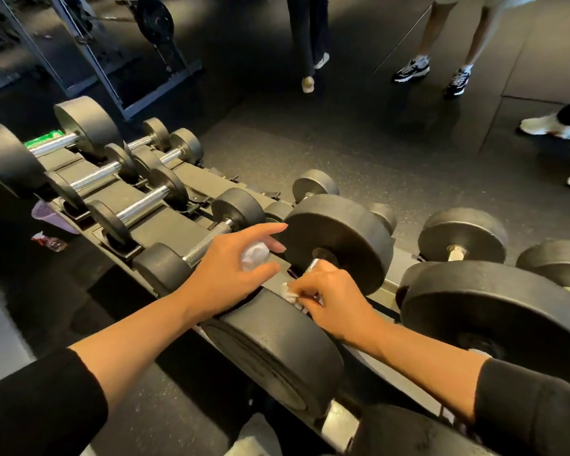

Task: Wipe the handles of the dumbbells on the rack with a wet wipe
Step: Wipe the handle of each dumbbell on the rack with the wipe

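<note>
Head view: right hand (334, 299) curled round a white wipe (289, 292) on the large dumbbell's handle (313, 266) on the rack (175, 225); left hand (234, 269), fingers half spread, cradles a second balled wipe (254, 255) above.

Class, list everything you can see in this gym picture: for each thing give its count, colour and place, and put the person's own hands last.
dumbbells: about ten, black with chrome handles, on the rack
rack: one, black, running left to right
green packet: one, behind far-left dumbbell
wipes: two, white, one in each hand
bystanders' shoes: several, mostly white, on dark floor
left hand: holds a balled wipe
right hand: pinches a wipe at the big dumbbell's handle
</note>
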A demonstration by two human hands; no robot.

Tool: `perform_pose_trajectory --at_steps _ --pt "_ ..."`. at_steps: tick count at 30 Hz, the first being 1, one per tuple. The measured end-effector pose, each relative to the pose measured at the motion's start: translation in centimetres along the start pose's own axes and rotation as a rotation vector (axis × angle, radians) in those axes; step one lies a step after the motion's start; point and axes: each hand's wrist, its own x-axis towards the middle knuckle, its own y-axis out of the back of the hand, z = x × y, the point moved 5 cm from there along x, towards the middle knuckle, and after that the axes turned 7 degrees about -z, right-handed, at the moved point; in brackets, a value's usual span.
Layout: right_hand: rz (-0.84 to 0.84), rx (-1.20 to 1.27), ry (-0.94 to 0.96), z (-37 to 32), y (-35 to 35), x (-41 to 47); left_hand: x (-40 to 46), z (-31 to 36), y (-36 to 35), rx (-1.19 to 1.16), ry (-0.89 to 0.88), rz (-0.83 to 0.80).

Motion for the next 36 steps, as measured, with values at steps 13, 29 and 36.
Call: perform_pose_trajectory --at_steps 13,29,36 --pt "0.194 -0.170 -0.345 -1.2 3.3 2.3 7.7 -6.6 -2.4 0.087 -0.437 -0.282" --pt "-0.126 -0.021 -0.749 -3.7 1.1 2.5 8.7 -9.1 -3.9 0.105 -0.648 -0.475" --pt "-0.017 0.093 -0.891 -4.3 1.6 3.4 10.5 -12.3 -3.1 0.024 -0.812 -0.513"
